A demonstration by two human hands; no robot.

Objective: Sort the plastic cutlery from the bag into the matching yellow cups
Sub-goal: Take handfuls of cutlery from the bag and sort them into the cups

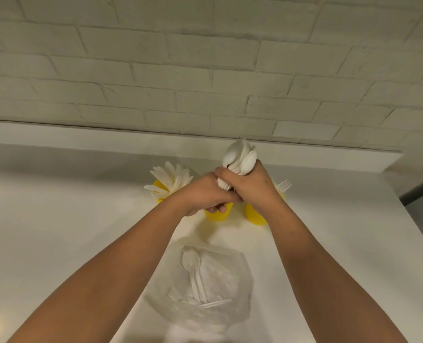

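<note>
Both hands, right hand (251, 184) and left hand (205, 194), have fingers wrapped tightly around a bundle of spoons (240, 157) above the middle yellow cup (217, 214) at frame centre; lowering them handles-first, bunched, should avoid tipping it.

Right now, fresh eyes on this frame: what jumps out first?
Both hands, left and right, clamp one bundle of white spoons, bowls up, above the middle yellow cup at the centre of the counter. To the left, a yellow cup bristles with fanned-out knives; to the right, forks peek out behind the right wrist. Nearer the camera lies the clear bag, a few pieces of cutlery left inside.
</note>
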